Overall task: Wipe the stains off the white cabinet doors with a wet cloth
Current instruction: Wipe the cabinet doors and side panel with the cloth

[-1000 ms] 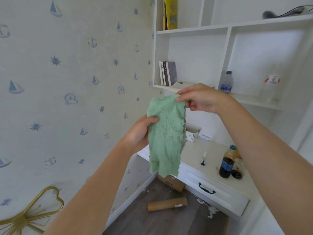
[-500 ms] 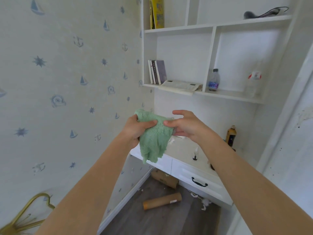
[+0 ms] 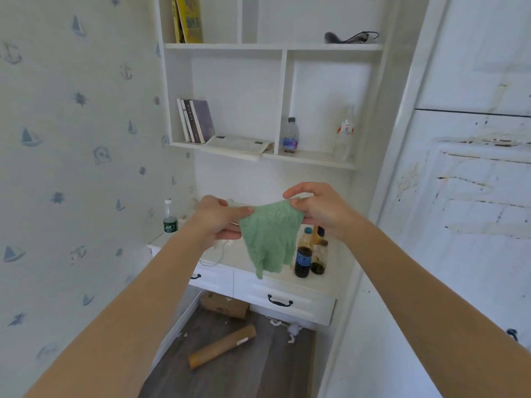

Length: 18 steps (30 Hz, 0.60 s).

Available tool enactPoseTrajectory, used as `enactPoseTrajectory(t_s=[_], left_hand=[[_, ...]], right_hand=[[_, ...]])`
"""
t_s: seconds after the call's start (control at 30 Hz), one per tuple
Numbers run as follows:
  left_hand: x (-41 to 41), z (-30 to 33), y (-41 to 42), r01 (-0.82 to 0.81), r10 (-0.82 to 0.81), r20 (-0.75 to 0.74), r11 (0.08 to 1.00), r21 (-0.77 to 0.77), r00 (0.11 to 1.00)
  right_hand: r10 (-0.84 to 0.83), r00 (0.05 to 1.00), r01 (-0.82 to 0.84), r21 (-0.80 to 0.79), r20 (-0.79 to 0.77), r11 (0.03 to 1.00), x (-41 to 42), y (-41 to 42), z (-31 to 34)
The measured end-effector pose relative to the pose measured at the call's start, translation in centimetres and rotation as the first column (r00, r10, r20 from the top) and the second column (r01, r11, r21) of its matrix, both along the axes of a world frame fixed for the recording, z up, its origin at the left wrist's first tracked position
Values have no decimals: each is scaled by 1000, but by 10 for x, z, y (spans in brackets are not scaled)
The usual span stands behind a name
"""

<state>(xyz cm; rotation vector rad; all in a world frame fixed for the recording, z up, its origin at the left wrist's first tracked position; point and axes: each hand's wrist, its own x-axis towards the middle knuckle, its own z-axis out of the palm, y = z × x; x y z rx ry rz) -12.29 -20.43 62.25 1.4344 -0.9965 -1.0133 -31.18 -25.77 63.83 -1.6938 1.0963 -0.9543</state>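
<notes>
A green cloth [image 3: 270,239] hangs in the air in front of me, stretched between both hands. My left hand [image 3: 218,219] pinches its left top corner between thumb and fingers. My right hand [image 3: 319,209] pinches the right top corner. On the right stands the white cabinet door [image 3: 471,214], marked with dark streaks and scuffs across its raised panel. A dark knob [image 3: 513,334] shows low on the door. Both hands are well left of the door and apart from it.
A white desk [image 3: 287,300] with drawers stands below the hands, bearing dark bottles [image 3: 304,254] and a green-labelled bottle [image 3: 170,216]. Shelves above hold books [image 3: 195,120] and a water bottle [image 3: 290,136]. A cardboard tube [image 3: 222,350] and a box [image 3: 224,305] lie on the floor.
The view has turned right, bringing the stained door into sight. My hands have spread apart and pulled the bunched cloth open between them.
</notes>
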Motion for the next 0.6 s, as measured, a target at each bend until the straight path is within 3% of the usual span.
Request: enactPoseTrajectory(t_s=[0.13,0.23,0.33,0.43,0.6], left_hand=[[-59,14,-20,-65,80,92,986,-155,992],[-103,34,-29,147,-125,120,968,-206,985],[-157,53,-47,319,-247,333,929,-185,910],[-214,69,-73,325,-172,527,921,-213,833],[-305,109,-112,295,51,688,879,-375,723]], right_hand=[[-126,991,121,-119,-37,985,-47,-9,10],[-158,987,156,-166,4,974,-93,-16,23],[-145,988,131,-194,-59,972,-152,-25,37],[-249,926,149,-330,-284,932,-204,-36,52],[-556,713,209,-627,-427,751,-292,-57,98]])
